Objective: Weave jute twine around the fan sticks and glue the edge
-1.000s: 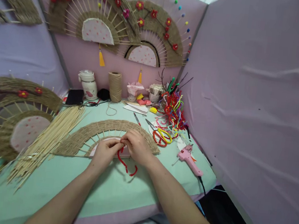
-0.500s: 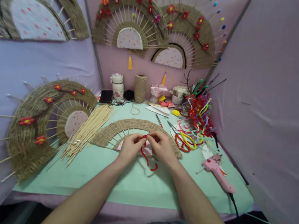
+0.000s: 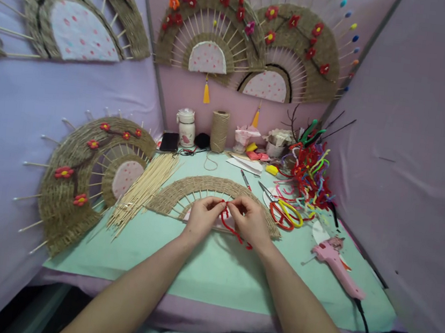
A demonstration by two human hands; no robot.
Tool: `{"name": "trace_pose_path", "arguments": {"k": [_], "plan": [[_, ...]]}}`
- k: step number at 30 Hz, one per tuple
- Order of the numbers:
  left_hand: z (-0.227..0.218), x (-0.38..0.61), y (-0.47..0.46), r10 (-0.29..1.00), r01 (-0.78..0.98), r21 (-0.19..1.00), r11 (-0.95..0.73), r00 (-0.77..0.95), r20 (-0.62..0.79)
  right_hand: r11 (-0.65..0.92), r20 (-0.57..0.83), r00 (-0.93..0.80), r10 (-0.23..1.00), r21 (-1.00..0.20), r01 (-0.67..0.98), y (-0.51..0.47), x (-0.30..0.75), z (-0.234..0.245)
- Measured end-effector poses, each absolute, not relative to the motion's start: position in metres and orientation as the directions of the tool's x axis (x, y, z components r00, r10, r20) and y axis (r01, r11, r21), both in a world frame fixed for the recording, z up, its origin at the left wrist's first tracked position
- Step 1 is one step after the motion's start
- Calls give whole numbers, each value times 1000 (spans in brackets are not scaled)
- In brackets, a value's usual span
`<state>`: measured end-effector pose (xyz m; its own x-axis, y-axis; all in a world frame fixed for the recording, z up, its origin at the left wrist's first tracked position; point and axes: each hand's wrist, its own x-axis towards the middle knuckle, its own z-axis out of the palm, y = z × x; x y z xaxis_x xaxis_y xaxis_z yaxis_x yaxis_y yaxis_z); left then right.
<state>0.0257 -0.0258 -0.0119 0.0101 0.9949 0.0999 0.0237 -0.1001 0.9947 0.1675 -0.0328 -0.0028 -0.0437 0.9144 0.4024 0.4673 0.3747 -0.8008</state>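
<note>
My left hand [image 3: 205,217] and my right hand [image 3: 251,222] meet at the middle of the table, fingertips pinched together. Between them they grip a red pipe cleaner [image 3: 231,231]; its upper end is bent small at the fingertips, and the loose tail hangs down to the right. Beneath and behind the hands lies a woven twine fan [image 3: 179,189] with thin stick ribs and a pale half-round centre. My hands hide part of that centre. Right of the fan rest scissors [image 3: 290,214] with red and yellow handles.
A pink glue gun [image 3: 340,267] with a cord lies at right. Wooden sticks [image 3: 144,192] are heaped left, beside a flowered fan [image 3: 73,153]. At the back stand a twine spool [image 3: 219,132], a white bottle [image 3: 186,128] and tangled coloured pipe cleaners [image 3: 311,172].
The view has turned slightly left, so everything sits further right. The pipe cleaner's hanging tail has swung more to the right. Both hands keep their pinch on it.
</note>
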Motion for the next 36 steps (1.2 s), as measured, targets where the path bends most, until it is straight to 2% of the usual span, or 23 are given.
{"name": "trace_pose_path", "arguments": {"k": [5, 8, 14, 24, 26, 30, 33, 36], "plan": [[-13, 26, -25, 994, 4, 994, -108, 13, 108, 338, 351, -38, 936, -858, 387, -31, 168, -5], [-13, 25, -25, 992, 58, 991, -121, 28, 119, 343, 369, -24, 929, -835, 430, -30, 168, -5], [-13, 25, -26, 990, 178, 975, -134, 64, 124, 449, 474, -114, 873, -690, 567, -32, 169, -5], [-13, 26, -27, 992, 206, 970, -125, 54, 117, 598, 564, -298, 770, -474, 647, -32, 170, -5], [-14, 26, -25, 993, 181, 977, -112, 43, 106, 578, 554, -263, 790, -528, 622, -31, 170, -6], [-16, 25, -21, 998, 21, 998, -63, 5, 63, 414, 420, -106, 902, -767, 490, -27, 171, -10], [-18, 22, -18, 999, -57, 998, -36, -4, 36, 274, 238, -137, 962, -866, 419, -25, 173, -10], [-17, 20, -17, 999, -50, 997, -53, -15, 52, 138, 56, -216, 975, -911, 388, -27, 175, -6]]}}
